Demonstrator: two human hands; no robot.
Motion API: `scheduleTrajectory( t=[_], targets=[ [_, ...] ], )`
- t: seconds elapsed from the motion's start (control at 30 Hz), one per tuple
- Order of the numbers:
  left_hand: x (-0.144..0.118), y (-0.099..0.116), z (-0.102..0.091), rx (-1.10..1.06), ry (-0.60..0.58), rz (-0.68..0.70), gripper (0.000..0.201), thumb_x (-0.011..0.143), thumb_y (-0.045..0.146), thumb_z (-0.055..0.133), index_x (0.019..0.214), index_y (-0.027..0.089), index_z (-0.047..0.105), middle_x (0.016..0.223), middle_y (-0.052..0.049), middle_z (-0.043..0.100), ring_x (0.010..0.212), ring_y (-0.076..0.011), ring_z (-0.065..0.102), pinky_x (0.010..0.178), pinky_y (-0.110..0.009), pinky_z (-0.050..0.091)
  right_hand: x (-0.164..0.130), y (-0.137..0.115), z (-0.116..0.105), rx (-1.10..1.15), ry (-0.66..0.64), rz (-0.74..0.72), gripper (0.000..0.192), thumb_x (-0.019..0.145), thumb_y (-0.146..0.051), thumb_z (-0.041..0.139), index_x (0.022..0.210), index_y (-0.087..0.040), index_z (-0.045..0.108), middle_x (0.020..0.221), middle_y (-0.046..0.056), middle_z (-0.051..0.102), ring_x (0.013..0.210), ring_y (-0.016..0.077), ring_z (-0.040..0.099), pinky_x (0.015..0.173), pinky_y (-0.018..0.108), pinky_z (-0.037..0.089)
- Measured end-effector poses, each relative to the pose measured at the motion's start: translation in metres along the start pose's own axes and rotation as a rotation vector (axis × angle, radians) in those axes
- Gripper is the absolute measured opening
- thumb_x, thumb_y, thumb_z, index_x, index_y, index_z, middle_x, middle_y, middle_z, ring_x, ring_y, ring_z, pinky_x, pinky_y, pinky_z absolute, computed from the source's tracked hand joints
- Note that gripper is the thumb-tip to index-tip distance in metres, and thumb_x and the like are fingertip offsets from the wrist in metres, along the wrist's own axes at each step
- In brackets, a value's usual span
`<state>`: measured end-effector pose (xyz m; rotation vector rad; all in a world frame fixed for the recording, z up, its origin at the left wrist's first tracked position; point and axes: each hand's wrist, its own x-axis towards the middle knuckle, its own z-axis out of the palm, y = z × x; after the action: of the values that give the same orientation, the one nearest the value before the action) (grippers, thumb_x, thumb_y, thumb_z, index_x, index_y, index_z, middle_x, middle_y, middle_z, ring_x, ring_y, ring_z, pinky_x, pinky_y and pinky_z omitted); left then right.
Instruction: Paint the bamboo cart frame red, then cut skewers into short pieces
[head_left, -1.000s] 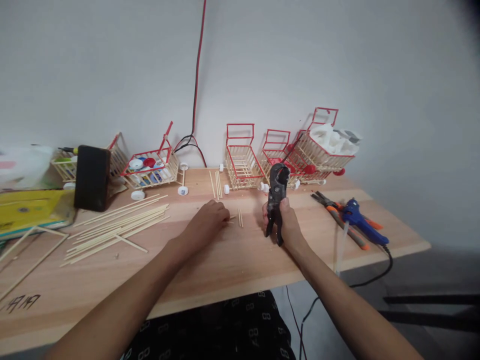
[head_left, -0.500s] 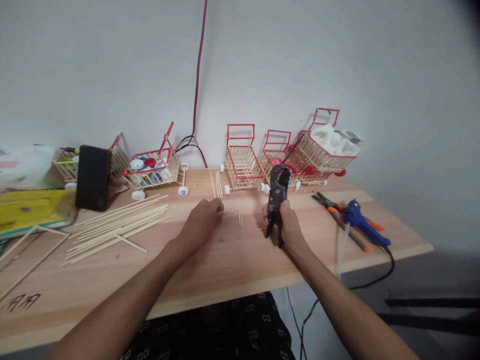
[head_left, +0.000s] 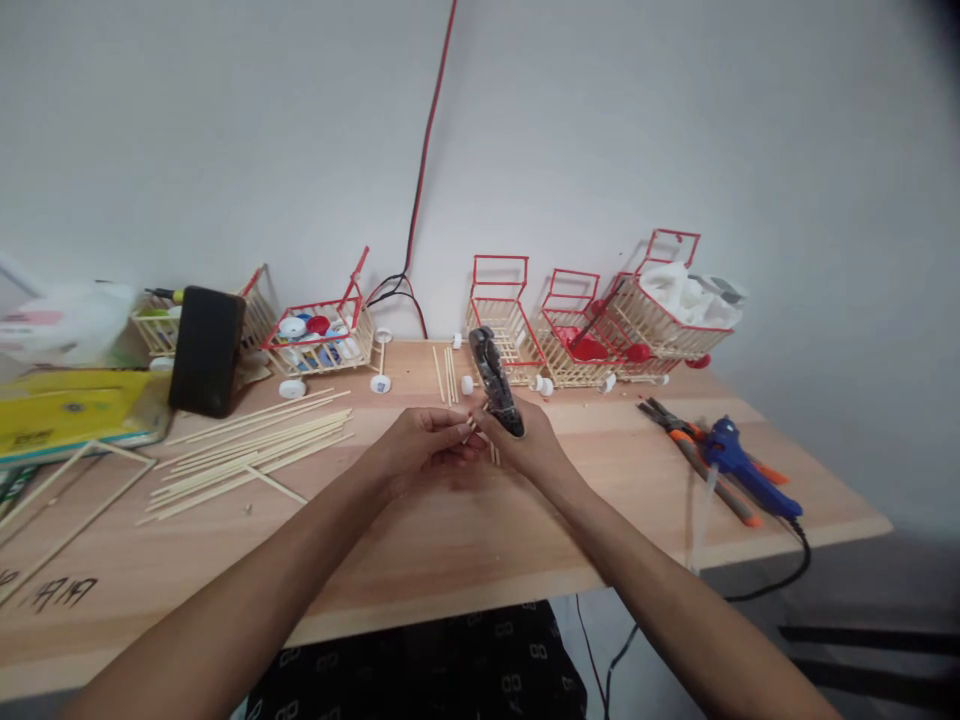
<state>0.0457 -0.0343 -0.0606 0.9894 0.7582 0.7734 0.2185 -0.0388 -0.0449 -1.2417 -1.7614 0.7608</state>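
My left hand [head_left: 420,442] is closed in a pinch on a short thin wooden stick [head_left: 471,428], low over the middle of the table. Beside it, my right hand [head_left: 534,440] grips a black plier-like cutter [head_left: 493,378], its head pointing up and away. The right fingertips meet the stick as well. Just below the hands, short cut sticks [head_left: 495,454] lie partly covered. Several other short sticks [head_left: 450,376] rest side by side behind my left hand. Longer sticks [head_left: 251,455] lie in a loose pile to the left.
Small stick-built carts with red rims, such as one cart [head_left: 506,320], line the wall. Orange-handled pliers [head_left: 697,455] and a blue glue gun [head_left: 750,470] lie right, its cord over the edge. A black phone [head_left: 208,350] leans at left near a yellow packet [head_left: 67,410].
My right hand has brought the cutter left, beside my left hand. Both hands now meet at a short stick. The view has shifted slightly, moving everything rightward.
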Motion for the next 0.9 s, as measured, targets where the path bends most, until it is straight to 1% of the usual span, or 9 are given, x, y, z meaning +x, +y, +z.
scheduleTrajectory(
  t=[0.17,0.27,0.33,0.4,0.5,0.63,0.73,0.83,0.9],
  targets=[
    [-0.004,0.001,-0.006,-0.002,0.044,-0.023,0.035,0.069,0.044,0.076,0.084,0.012,0.074,0.084,-0.009,0.073,0.076,-0.0149,0.066,0.072,-0.026,0.051,0.013,0.003,0.01,-0.054,-0.076,-0.018,0.028,0.082,-0.045,0.052,0.078,-0.018,0.06,0.074,0.002,0.063,0.068,0.0167,0.057,0.065,0.027,0.043],
    [-0.007,0.007,-0.008,0.028,0.008,-0.06,0.039,0.07,0.048,0.074,0.087,0.013,0.074,0.086,-0.01,0.074,0.079,-0.0187,0.068,0.071,-0.03,0.052,0.015,0.003,0.01,-0.027,-0.072,0.01,0.03,0.081,-0.046,0.052,0.076,-0.017,0.059,0.071,0.002,0.061,0.068,0.0165,0.056,0.064,0.027,0.042],
    [-0.009,0.011,-0.009,0.078,-0.001,-0.05,0.036,0.071,0.045,0.074,0.089,0.014,0.074,0.088,-0.01,0.074,0.077,-0.0179,0.068,0.069,-0.029,0.052,0.016,0.003,0.009,0.013,-0.037,0.019,0.03,0.081,-0.047,0.053,0.074,-0.017,0.057,0.069,0.001,0.058,0.066,0.0158,0.054,0.063,0.027,0.042],
    [-0.008,0.012,-0.009,0.129,0.011,-0.023,0.031,0.071,0.041,0.075,0.086,0.014,0.074,0.087,-0.009,0.074,0.072,-0.0156,0.068,0.067,-0.027,0.052,0.016,0.004,0.008,0.057,-0.023,0.024,0.031,0.08,-0.047,0.054,0.073,-0.017,0.056,0.068,0.001,0.056,0.064,0.015,0.052,0.062,0.026,0.041],
    [-0.006,0.01,-0.007,0.13,-0.007,-0.012,0.031,0.071,0.041,0.075,0.082,0.013,0.073,0.082,-0.008,0.073,0.069,-0.0151,0.068,0.065,-0.026,0.053,0.014,0.007,0.007,0.087,-0.057,0.045,0.031,0.079,-0.048,0.055,0.076,-0.017,0.058,0.068,0.0,0.056,0.064,0.0145,0.052,0.061,0.026,0.041],
    [-0.005,0.006,-0.003,0.121,-0.033,-0.026,0.033,0.07,0.044,0.074,0.08,0.013,0.072,0.082,-0.007,0.072,0.07,-0.0165,0.068,0.064,-0.026,0.052,0.011,0.01,0.007,0.039,-0.066,0.041,0.03,0.08,-0.047,0.056,0.076,-0.017,0.058,0.069,0.001,0.058,0.064,0.0149,0.053,0.061,0.025,0.041],
    [-0.006,0.008,0.0,0.204,0.009,0.02,0.028,0.071,0.041,0.073,0.074,0.013,0.072,0.073,-0.004,0.07,0.061,-0.0123,0.062,0.056,-0.022,0.047,0.01,0.01,0.006,0.02,-0.076,0.033,0.029,0.081,-0.046,0.055,0.076,-0.017,0.058,0.07,0.001,0.06,0.066,0.0157,0.055,0.061,0.026,0.042],
    [-0.006,0.009,0.001,0.338,0.082,0.089,0.026,0.073,0.038,0.071,0.068,0.013,0.07,0.056,0.001,0.06,0.049,-0.0068,0.049,0.047,-0.018,0.035,0.009,0.009,0.005,0.022,-0.086,0.014,0.028,0.082,-0.045,0.056,0.078,-0.018,0.059,0.073,0.002,0.062,0.068,0.0164,0.058,0.064,0.027,0.044],
    [-0.005,0.009,0.001,0.4,0.115,0.116,0.027,0.074,0.038,0.069,0.067,0.012,0.07,0.051,0.003,0.055,0.045,-0.0055,0.041,0.044,-0.018,0.028,0.009,0.009,0.004,0.03,-0.096,0.0,0.027,0.082,-0.044,0.057,0.079,-0.018,0.06,0.073,0.002,0.064,0.069,0.0166,0.059,0.065,0.027,0.045]
  ],
)
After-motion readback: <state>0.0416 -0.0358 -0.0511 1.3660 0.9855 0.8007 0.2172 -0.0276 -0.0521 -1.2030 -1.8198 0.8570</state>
